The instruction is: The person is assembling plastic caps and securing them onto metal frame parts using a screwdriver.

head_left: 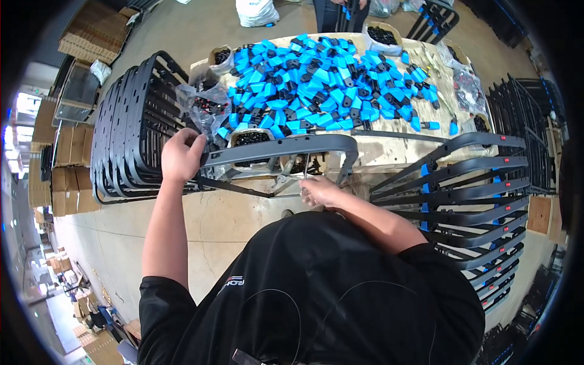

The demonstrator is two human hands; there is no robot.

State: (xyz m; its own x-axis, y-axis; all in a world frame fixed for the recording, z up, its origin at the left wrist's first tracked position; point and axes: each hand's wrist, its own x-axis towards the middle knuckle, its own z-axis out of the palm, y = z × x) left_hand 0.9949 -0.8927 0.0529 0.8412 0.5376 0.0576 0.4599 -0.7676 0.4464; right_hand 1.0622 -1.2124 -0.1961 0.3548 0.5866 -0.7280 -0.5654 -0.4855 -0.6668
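Note:
A dark grey metal frame point(280, 146) with rounded corners and small holes in its face lies across in front of me, against the near side of the table. My left hand point(182, 157) is closed at the frame's left end, its fingertips partly hidden. My right hand point(320, 191) is closed below the frame's bar, around a thin metal rod-like tool point(306, 168) that points up toward it. The exact kind of tool is too small to tell. Just behind the bar, a box of small black parts point(252, 139) sits at the table edge.
Many blue-and-black plastic pieces point(316, 82) are heaped on the table point(389, 149). Stacked dark frames point(125, 121) stand at left; more frames with blue pieces point(474, 210) are stacked at right. Clear plastic bags point(210, 109) lie by the left stack. Another person point(344, 15) stands across the table.

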